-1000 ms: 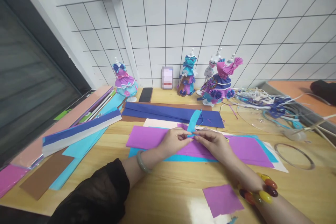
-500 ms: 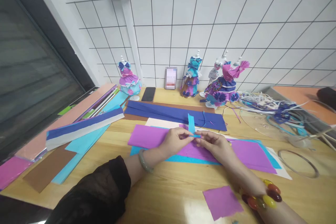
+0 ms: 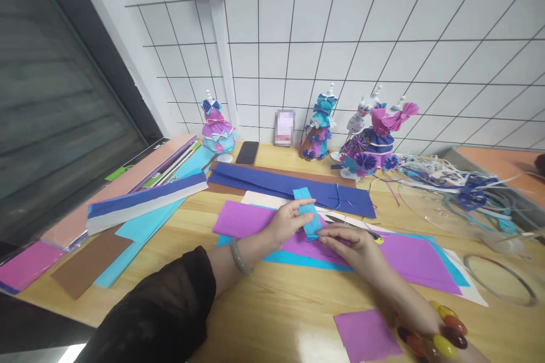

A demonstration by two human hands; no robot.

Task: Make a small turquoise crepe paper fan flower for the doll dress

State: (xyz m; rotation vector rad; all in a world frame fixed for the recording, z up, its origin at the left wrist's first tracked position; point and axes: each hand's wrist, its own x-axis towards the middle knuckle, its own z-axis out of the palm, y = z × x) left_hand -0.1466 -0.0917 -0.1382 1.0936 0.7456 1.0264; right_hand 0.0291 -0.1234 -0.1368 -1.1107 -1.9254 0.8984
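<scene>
A small strip of light blue paper, with creases near its lower end, is held above a sheet of purple paper. My left hand pinches the strip from its left side, fingers across its face. At the strip's lower right corner, my right hand grips the edge between thumb and fingers. Scissors lie partly hidden behind my right hand. Under the purple paper are blue and pale sheets.
Dark blue paper lies behind the hands. Small dressed figures and a black phone stand or lie toward the wall. A purple square is near the front, a ring at right, paper strips at left.
The blue strip has turned its face toward the camera and tilted. My left fingers have moved up onto it, while my right hand has shifted slightly down. The scissors show more.
</scene>
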